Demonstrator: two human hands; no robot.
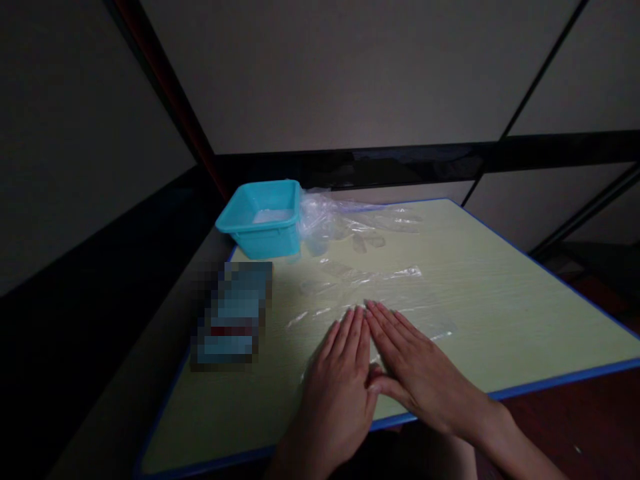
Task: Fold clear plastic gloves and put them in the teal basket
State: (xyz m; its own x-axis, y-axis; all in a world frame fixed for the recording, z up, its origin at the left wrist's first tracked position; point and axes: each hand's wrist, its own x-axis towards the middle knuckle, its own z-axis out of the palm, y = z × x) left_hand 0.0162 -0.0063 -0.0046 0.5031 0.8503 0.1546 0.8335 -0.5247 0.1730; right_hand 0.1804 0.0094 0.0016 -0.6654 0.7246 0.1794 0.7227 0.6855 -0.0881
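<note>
My left hand (pixel 336 380) and my right hand (pixel 415 363) lie flat side by side on a clear plastic sheet (pixel 320 313) spread over the pale green table (pixel 500 320). The fingers of both hands are stretched out and pressed down on the film, with the fingertips nearly touching each other. Neither hand holds anything. The sheet reaches from under my palms toward the middle of the table.
A turquoise plastic tub (pixel 263 220) stands at the far left corner with something white inside. A heap of crumpled clear plastic (pixel 345 220) lies beside it. A blurred-out blue flat object (pixel 231 315) rests on the left. The table has a blue edge (pixel 565 379).
</note>
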